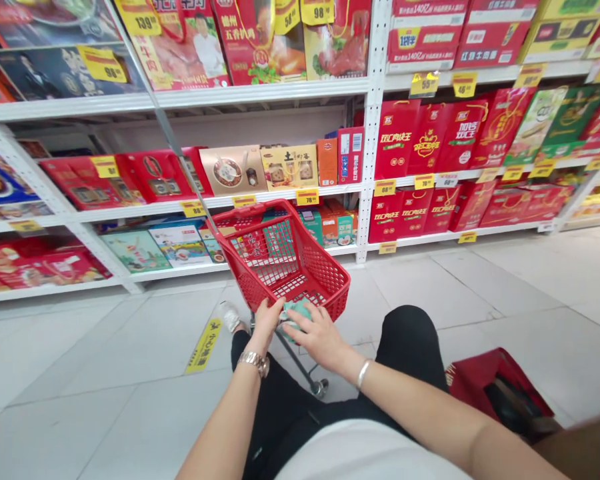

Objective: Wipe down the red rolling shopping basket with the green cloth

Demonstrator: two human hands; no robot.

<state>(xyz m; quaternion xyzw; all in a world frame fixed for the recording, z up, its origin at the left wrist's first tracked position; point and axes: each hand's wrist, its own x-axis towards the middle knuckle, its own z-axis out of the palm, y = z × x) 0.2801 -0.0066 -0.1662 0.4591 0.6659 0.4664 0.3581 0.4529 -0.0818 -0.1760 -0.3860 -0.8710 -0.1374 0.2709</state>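
Note:
A red plastic shopping basket on a wheeled frame stands on the floor in front of me. My left hand, with a watch on the wrist, is curled over the basket's near rim. My right hand, with a bracelet, rests beside it, fingers bent over a small teal packet at the basket's edge. Both hands touch the packet. A metal handle pole rises from the cart toward the upper left.
White shelving filled with red and gold gift boxes and yellow price tags runs across the back. A second red basket sits at my right. A yellow floor sticker lies on the pale tiles at left.

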